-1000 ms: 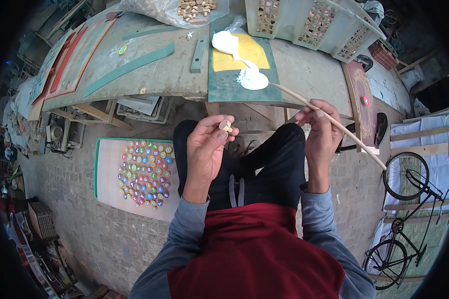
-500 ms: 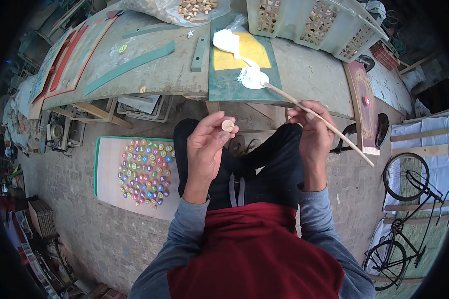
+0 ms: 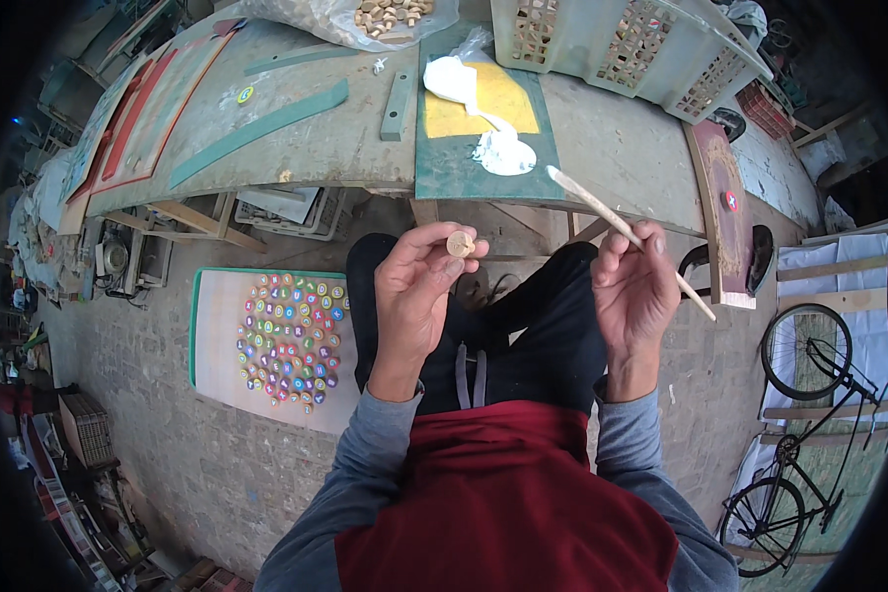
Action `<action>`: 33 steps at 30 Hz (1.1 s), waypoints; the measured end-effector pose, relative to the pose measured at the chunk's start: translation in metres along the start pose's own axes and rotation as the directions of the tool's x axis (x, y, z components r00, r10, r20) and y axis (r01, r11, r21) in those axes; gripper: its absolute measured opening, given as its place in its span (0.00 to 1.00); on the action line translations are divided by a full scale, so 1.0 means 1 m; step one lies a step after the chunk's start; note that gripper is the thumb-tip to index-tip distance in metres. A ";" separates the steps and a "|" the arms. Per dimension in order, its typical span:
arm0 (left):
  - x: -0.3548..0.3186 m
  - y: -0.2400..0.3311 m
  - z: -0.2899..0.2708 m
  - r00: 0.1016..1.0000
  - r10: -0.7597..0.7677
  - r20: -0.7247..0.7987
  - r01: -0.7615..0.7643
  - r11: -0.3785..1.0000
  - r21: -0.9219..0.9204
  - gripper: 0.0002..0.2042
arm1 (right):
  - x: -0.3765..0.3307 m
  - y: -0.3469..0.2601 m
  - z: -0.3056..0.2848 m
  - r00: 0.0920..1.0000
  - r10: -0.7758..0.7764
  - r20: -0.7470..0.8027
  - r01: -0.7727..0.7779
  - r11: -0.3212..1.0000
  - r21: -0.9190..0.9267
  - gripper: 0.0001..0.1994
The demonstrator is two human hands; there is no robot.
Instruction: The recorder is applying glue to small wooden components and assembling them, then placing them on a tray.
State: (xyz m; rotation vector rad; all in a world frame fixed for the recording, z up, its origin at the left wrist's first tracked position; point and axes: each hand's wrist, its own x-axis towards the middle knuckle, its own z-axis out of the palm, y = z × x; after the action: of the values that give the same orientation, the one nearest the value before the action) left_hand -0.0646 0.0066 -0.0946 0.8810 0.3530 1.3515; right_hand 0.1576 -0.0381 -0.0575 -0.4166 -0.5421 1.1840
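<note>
Glue could be dripped if the stick (image 3: 627, 240), gripped by the right hand (image 3: 633, 293), misses the wooden disc (image 3: 460, 244) pinched by left hand (image 3: 411, 296) fingertips.

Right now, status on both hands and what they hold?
Left hand pinches a small round wooden disc at the fingertips. Right hand grips a thin wooden stick, tip near the white paste blob. Nothing between them.

We see a pale tan wooden disc (image 3: 460, 243) and a light wooden stick (image 3: 629, 241). On the grey bench (image 3: 622, 148) lies a green board (image 3: 483, 168) with a yellow square and white paste (image 3: 503, 153). Left of the bench, a green-edged tray (image 3: 217, 335) carries many-coloured discs (image 3: 291, 340). Beyond the board stands a pale green crate (image 3: 641, 44).
</note>
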 end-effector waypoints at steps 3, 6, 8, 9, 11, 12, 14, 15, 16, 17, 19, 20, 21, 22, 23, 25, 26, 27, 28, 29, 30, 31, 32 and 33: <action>0.000 -0.001 0.003 1.000 -0.027 0.002 0.027 0.992 -0.125 0.16 | -0.007 -0.001 0.005 0.998 0.057 -0.019 -0.057 0.998 -0.003 0.14; -0.001 -0.005 -0.001 0.999 -0.039 0.020 0.041 0.992 -0.123 0.18 | -0.012 0.002 0.004 0.996 0.084 0.014 -0.085 0.996 0.007 0.14; -0.002 -0.005 0.000 0.999 -0.047 0.021 0.049 0.991 -0.128 0.18 | -0.017 0.004 0.006 0.996 0.092 0.003 -0.092 0.996 0.023 0.13; -0.002 -0.005 0.001 0.998 -0.051 0.020 0.053 0.990 -0.134 0.18 | -0.019 0.007 0.006 0.995 0.093 0.027 -0.092 0.996 -0.017 0.13; -0.002 -0.004 0.005 0.998 -0.059 0.010 0.059 0.988 -0.145 0.18 | -0.023 0.010 0.004 0.992 0.101 0.078 -0.096 0.993 -0.068 0.12; -0.002 -0.004 0.006 0.998 -0.065 -0.001 0.064 0.986 -0.157 0.18 | -0.025 0.011 0.006 0.990 0.101 0.093 -0.092 0.991 -0.095 0.11; -0.003 -0.007 0.005 0.999 -0.054 0.000 0.053 0.985 -0.164 0.17 | -0.027 0.014 0.009 0.988 0.080 0.131 -0.060 0.987 -0.152 0.11; -0.003 -0.008 0.005 0.999 -0.042 0.000 0.042 0.984 -0.174 0.17 | -0.027 0.015 0.009 0.988 0.080 0.130 -0.060 0.987 -0.151 0.11; -0.003 -0.008 0.006 0.999 -0.043 0.001 0.043 0.984 -0.173 0.17 | -0.028 0.017 0.010 0.987 0.068 0.146 -0.040 0.982 -0.185 0.11; -0.003 -0.007 0.007 0.999 -0.047 -0.010 0.045 0.985 -0.167 0.17 | -0.028 0.017 0.009 0.985 0.056 0.163 -0.020 0.976 -0.218 0.11; -0.003 -0.007 0.007 0.999 -0.050 -0.022 0.046 0.986 -0.160 0.17 | -0.028 0.018 0.009 0.983 0.051 0.176 -0.008 0.971 -0.238 0.11; -0.003 -0.007 0.007 0.999 -0.042 -0.022 0.038 0.988 -0.151 0.17 | -0.028 0.018 0.008 0.981 0.046 0.190 0.004 0.966 -0.258 0.11; -0.003 -0.007 0.007 0.999 -0.034 -0.021 0.031 0.989 -0.143 0.17 | -0.028 0.018 0.008 0.981 0.047 0.190 0.003 0.966 -0.258 0.11; -0.003 -0.007 0.007 0.999 -0.034 -0.022 0.030 0.989 -0.143 0.17 | -0.028 0.018 0.008 0.979 0.048 0.199 0.008 0.962 -0.272 0.11; -0.003 -0.007 0.006 0.999 -0.031 -0.025 0.028 0.991 -0.129 0.16 | -0.028 0.018 0.008 0.977 0.050 0.207 0.012 0.958 -0.287 0.11; -0.004 -0.007 0.006 0.999 -0.028 -0.027 0.025 0.993 -0.115 0.16 | -0.028 0.019 0.009 0.976 0.044 0.212 0.022 0.954 -0.300 0.11; -0.004 -0.007 0.007 0.999 -0.025 -0.031 0.022 0.994 -0.109 0.16 | -0.028 0.019 0.010 0.976 0.037 0.216 0.034 0.949 -0.314 0.10; -0.004 -0.006 0.008 0.999 -0.022 -0.036 0.018 0.994 -0.104 0.16 | -0.028 0.019 0.010 0.976 0.038 0.216 0.033 0.949 -0.314 0.10; -0.004 -0.006 0.007 0.999 -0.022 -0.037 0.018 0.994 -0.104 0.16 | -0.027 0.020 0.010 0.975 0.034 0.218 0.041 0.943 -0.331 0.10; -0.004 -0.006 0.007 0.999 -0.022 -0.040 0.018 0.994 -0.111 0.16 | -0.027 0.020 0.010 0.975 0.030 0.220 0.050 0.936 -0.347 0.10; -0.004 -0.006 0.007 0.999 -0.022 -0.044 0.016 0.993 -0.117 0.16 | -0.027 0.020 0.009 0.975 0.031 0.220 0.049 0.936 -0.347 0.10; -0.004 -0.006 0.007 0.999 -0.021 -0.045 0.015 0.993 -0.117 0.16 | -0.026 0.020 0.006 0.969 0.028 0.247 0.063 0.935 -0.350 0.10; -0.003 -0.006 0.008 0.998 -0.018 -0.052 0.011 0.990 -0.141 0.16 | -0.026 0.020 0.004 0.961 0.025 0.274 0.076 0.933 -0.351 0.11; -0.003 -0.006 0.009 0.998 -0.016 -0.059 0.006 0.986 -0.165 0.16 | -0.026 0.020 0.003 0.961 0.025 0.274 0.076 0.933 -0.352 0.11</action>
State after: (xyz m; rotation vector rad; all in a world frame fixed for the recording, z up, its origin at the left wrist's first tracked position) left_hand -0.0552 0.0008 -0.0943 0.7013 0.2873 1.3777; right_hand 0.1332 -0.0564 -0.0714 -0.5588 -1.0133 1.1244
